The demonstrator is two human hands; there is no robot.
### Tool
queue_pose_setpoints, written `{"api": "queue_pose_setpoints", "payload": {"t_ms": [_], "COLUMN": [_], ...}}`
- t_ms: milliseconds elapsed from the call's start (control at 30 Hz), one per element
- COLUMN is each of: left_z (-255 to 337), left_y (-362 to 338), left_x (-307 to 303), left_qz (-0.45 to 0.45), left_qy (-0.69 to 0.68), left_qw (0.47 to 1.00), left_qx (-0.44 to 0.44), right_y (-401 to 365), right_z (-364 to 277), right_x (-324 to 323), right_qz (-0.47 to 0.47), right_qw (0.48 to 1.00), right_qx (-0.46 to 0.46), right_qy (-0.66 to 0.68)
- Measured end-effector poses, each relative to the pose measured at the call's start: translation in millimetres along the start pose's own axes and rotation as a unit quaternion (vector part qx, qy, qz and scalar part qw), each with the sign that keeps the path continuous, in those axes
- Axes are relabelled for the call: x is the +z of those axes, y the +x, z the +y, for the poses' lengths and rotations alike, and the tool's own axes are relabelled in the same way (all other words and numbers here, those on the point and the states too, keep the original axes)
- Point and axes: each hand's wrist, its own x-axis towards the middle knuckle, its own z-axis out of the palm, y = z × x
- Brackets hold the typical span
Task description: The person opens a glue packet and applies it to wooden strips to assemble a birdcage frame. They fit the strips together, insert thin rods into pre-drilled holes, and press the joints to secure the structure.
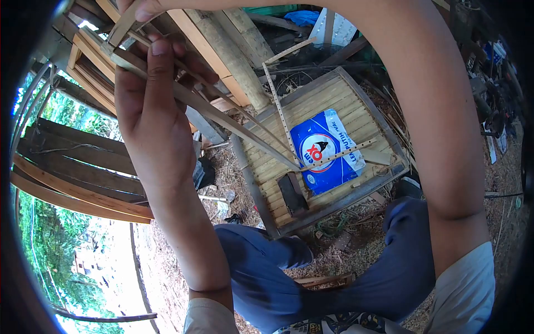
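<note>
My left hand (150, 111) is raised close to the camera and grips a bundle of long thin bamboo strips (233, 125), thumb pressed on top of them. The strips run from the upper left down toward the middle of the view. My right arm arches over the top of the view, and the fingertips of my right hand (142, 8) pinch the upper end of the same strips. Most of my right hand is cut off by the top edge.
A bamboo slat panel (339, 92) lies on the ground below, with a blue and white bag (325, 150) and a dark block (292, 192) on it. Thick bamboo poles (239, 50) lean behind; wooden planks (72, 172) are at left. My knees in blue trousers (261, 267) are below.
</note>
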Motion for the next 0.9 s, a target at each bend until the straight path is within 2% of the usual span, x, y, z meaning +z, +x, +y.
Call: {"api": "queue_pose_setpoints", "payload": {"t_ms": [100,200,300,367,433,500,600,900], "left_z": [-0.6,2.1,2.9,3.4,3.7,3.1,1.6,-4.2], "left_y": [-0.2,-0.9,-0.6,0.3,0.2,0.0,-0.9,1.1], "left_x": [1.4,5.9,2.5,0.6,2.4,4.6,5.3,9.6], "left_qz": [0.002,0.016,0.000,-0.010,-0.006,0.005,0.015,0.029], "left_qy": [-0.008,-0.001,-0.008,-0.017,-0.027,-0.023,-0.013,-0.029], "left_qw": [1.000,1.000,1.000,1.000,0.999,1.000,1.000,0.999], "left_qx": [0.000,-0.011,-0.019,-0.018,-0.016,-0.014,-0.011,0.005], "right_y": [2.5,3.0,3.4,2.9,-3.2,2.0,7.0,8.8], "right_z": [-6.5,-24.8,-36.8,-34.4,-16.9,-21.3,-33.4,-37.3], "right_x": [-4.7,1.0,-8.9,-10.1,-9.2,-8.4,-10.9,-17.3], "right_qz": [-0.023,0.002,-0.025,-0.030,-0.024,-0.029,-0.046,-0.085], "right_qw": [0.999,0.993,0.987,0.989,0.997,0.997,0.985,0.978], "right_qx": [0.042,0.115,0.161,0.142,0.071,0.067,0.166,0.191], "right_qy": [0.008,-0.039,-0.006,0.017,0.035,0.025,-0.005,0.002]}}
